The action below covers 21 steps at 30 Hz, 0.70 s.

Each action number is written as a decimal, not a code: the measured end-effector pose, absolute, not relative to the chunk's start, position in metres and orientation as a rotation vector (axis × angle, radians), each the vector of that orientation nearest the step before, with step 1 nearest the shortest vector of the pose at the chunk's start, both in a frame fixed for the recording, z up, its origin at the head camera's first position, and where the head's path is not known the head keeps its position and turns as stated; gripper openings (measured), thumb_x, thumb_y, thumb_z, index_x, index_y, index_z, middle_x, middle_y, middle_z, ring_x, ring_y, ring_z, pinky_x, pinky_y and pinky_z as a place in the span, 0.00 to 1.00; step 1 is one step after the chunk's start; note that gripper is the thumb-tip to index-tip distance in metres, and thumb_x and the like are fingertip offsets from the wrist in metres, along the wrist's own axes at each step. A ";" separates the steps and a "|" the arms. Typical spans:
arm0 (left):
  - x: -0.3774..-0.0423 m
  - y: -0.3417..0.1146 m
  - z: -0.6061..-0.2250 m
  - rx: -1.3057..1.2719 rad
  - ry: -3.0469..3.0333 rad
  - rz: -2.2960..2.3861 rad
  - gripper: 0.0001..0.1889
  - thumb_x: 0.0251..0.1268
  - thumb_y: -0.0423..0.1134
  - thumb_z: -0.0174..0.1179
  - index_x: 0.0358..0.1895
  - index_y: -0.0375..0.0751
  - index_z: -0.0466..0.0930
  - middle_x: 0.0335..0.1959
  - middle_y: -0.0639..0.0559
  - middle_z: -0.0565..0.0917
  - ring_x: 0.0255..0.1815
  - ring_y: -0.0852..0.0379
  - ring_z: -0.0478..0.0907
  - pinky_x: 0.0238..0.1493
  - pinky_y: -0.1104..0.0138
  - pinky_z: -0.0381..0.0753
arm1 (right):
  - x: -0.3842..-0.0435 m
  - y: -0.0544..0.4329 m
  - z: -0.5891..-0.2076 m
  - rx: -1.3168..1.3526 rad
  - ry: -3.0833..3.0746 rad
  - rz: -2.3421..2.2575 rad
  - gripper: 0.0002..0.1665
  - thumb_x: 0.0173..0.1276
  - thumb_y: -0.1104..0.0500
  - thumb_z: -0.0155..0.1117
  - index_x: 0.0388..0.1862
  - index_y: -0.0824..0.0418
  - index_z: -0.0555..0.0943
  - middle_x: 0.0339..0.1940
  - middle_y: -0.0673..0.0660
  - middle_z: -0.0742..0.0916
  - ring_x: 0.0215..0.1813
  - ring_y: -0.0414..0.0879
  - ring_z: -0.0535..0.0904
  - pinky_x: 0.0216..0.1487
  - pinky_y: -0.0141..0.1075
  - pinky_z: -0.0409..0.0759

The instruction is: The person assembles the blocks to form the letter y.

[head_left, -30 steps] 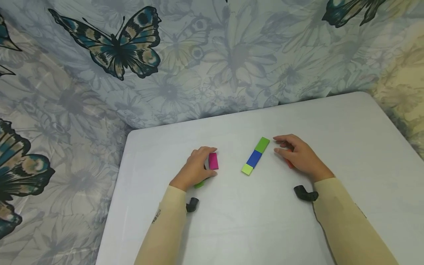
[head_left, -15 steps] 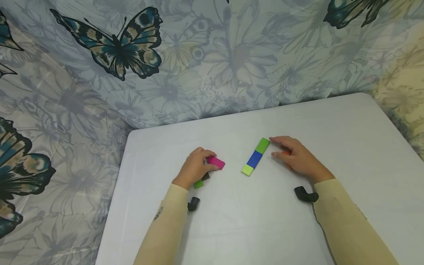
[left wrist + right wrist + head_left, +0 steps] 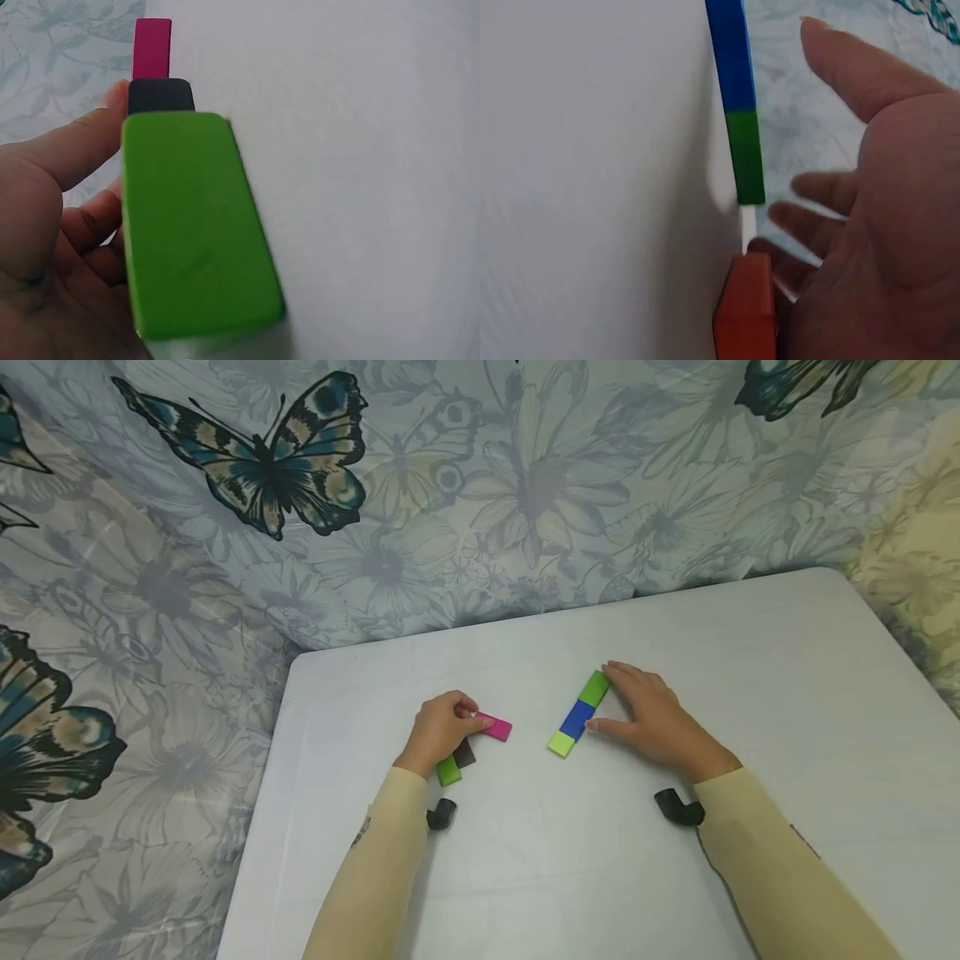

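Observation:
My left hand (image 3: 438,731) holds a magenta block (image 3: 498,727) by its left end, thumb over it and fingers curled. Below that hand lie a dark block (image 3: 466,754) and a green block (image 3: 448,772), both partly covered; the green one looms large (image 3: 195,225) in the left wrist view. To the right, a slanted row joins a green block (image 3: 595,687), a blue block (image 3: 577,720) and a lime block (image 3: 560,744). Beside it my right hand (image 3: 656,718) is spread, forefinger near the green end and thumb by the blue block. The right wrist view shows a red-orange block (image 3: 746,307) near the palm.
All the blocks lie on a white-covered table (image 3: 540,860). Behind and left of it hangs butterfly-and-flower patterned cloth (image 3: 525,510). A black camera mount (image 3: 678,808) sits at the right wrist, another black mount (image 3: 442,814) at the left.
The magenta block has turned from upright to sideways and shifted slightly right in my left hand. My right hand has moved left toward the row, its fingers spreading.

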<state>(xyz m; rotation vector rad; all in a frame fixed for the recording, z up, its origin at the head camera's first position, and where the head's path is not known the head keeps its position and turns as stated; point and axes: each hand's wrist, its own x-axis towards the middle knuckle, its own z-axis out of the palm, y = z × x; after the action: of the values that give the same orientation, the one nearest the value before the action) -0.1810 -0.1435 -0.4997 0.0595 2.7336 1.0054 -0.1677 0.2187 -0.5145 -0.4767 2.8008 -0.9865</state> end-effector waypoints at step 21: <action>-0.186 -0.131 -0.496 0.077 2.748 0.827 0.19 0.66 0.57 0.79 0.38 0.47 0.84 0.32 0.55 0.82 0.43 0.51 0.79 0.59 0.41 0.58 | -0.166 0.201 -0.520 -0.436 2.947 -0.730 0.55 0.77 0.35 0.70 0.87 0.64 0.62 0.85 0.66 0.67 0.80 0.70 0.60 0.68 0.70 0.62</action>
<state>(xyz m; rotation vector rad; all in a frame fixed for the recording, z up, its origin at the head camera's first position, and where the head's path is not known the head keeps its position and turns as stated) -0.1861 -0.1313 -0.4956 0.0767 2.7481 0.8272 -0.1656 0.2009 -0.5204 -0.4356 2.9474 -0.7303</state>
